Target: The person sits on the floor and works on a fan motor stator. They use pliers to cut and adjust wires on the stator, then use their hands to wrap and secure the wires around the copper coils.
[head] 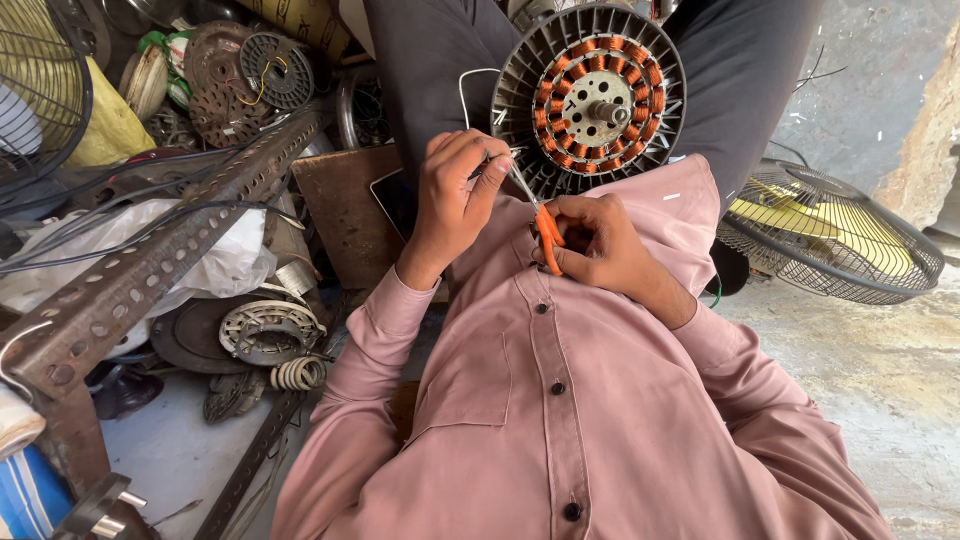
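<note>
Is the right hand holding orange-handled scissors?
Yes, the right hand grips orange-handled scissors, their blades pointing up toward the left hand.

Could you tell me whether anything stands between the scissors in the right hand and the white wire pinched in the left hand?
Nothing visible does. The right hand holds the orange-handled scissors, whose blades reach straight up to the white wire at the left hand fingertips, in front of the fan motor.
</note>
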